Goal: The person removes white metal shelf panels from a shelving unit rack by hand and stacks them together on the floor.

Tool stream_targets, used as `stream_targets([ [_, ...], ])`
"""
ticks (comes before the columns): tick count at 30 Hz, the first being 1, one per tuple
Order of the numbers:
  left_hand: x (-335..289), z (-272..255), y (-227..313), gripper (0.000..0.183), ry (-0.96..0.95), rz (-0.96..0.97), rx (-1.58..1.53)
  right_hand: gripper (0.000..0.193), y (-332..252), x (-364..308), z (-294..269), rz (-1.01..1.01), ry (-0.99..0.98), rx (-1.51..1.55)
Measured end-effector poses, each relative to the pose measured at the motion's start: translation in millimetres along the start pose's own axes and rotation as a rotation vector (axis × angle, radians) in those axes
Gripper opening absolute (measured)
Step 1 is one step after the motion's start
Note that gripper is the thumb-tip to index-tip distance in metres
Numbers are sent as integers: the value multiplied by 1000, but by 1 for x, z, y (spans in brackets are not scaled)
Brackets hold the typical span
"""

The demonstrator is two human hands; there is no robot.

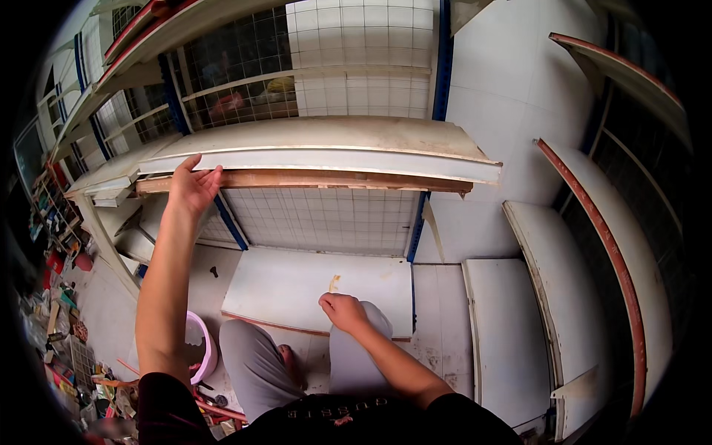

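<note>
Along the front lip of the raised white shelf (319, 137): the left hand (196, 191) touches near the shelf's left end, its palm apparently turned up and its visible digits parted; whether they squeeze the edge, I cannot tell.
Right hand (343, 311): below the shelf and well apart from it, over 1 knee, fingers folded in, nothing seen inside.
Raised white shelf: crosswise in front of the person, long side facing them, stained on top.
Brown-edged board (334, 179): just under the shelf's lip, running much the same length.
Shelf handling: looks like stiff sheet metal, so it should not sag; its length probably makes it heavy and awkward from 1 end. The smooth face could be slippery. It seems hardly fragile, though bare edges may be sharp.
Shelf hold: best taken by the front lip, 1 hand near each end, fingers underneath and clear of the brown-edged board.
Wire mesh (319, 222): behind and below the shelf.
Floor-level white panel (297, 282): below the shelf, with a brownish mark.
Pink bucket (211, 348): below the shelf, toward its left end.
</note>
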State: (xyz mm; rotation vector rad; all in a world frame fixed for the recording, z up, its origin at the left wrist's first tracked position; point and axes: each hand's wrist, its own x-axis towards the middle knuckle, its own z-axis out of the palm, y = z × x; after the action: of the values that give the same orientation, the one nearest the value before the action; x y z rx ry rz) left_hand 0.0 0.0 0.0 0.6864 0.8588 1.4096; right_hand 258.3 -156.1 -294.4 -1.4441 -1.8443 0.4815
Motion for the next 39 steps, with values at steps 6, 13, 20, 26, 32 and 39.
stream_targets([
  [6,5,-29,2,63,13,50,-265,19,-9,4,5,-23,-11,23],
  [13,3,20,-34,35,42,79,-248,14,26,3,7,188,-1,220],
  [20,-6,-6,-22,33,102,97,-305,15,2,8,22,139,-95,221],
  [26,-3,-3,-31,21,80,104,-416,14,8,10,25,183,-108,169],
  [32,6,10,-19,34,73,117,-482,13,4,14,22,183,-69,163],
  [39,21,0,-20,28,78,66,-300,17,4,12,21,120,-69,25],
])
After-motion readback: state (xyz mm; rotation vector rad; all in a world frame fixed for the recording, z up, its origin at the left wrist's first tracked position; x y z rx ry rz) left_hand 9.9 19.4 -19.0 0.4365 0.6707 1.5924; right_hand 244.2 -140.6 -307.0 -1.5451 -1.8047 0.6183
